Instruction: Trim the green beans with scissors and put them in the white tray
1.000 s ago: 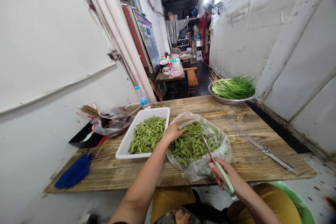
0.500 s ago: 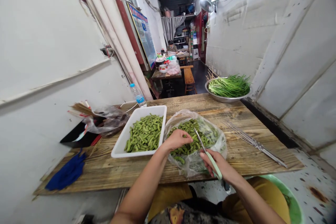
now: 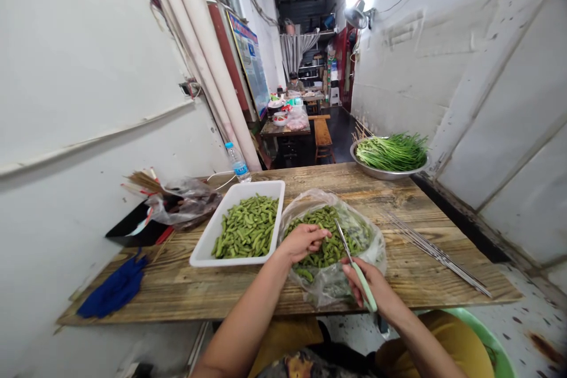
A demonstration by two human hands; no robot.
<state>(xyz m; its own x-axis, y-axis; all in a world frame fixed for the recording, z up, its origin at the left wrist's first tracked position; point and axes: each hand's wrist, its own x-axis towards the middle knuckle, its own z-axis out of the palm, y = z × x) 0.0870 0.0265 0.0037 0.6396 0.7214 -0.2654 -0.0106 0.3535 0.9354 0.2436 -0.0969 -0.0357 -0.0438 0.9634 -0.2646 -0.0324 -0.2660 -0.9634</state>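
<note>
My right hand [image 3: 370, 283] holds a pair of scissors [image 3: 364, 286] with pale green handles; its metal blades point up and away, over the bag. Just left of the blades, my left hand [image 3: 308, 242] is closed in a pinch. A bit of green shows at its fingertips, apparently an edamame pod, mostly covered by the fingers. Below both hands lies an open clear plastic bag [image 3: 376, 248] full of green edamame pods [image 3: 321, 257]. To its left stands a white plastic tray [image 3: 282, 195] with a heap of pods [image 3: 248, 227] in it.
A metal basin [image 3: 390, 175] of green stalks and thin sticks stands at the back right. Metal skewers [image 3: 436, 251] lie on the right of the wooden table [image 3: 186, 292]. On the left are a water bottle [image 3: 238, 164], a black box [image 3: 133, 224] and a blue cloth [image 3: 113, 287].
My left hand has moved slightly right, and its fingers are curled in more. The scissors stay in my right hand beside it. The whole view has shifted a little.
</note>
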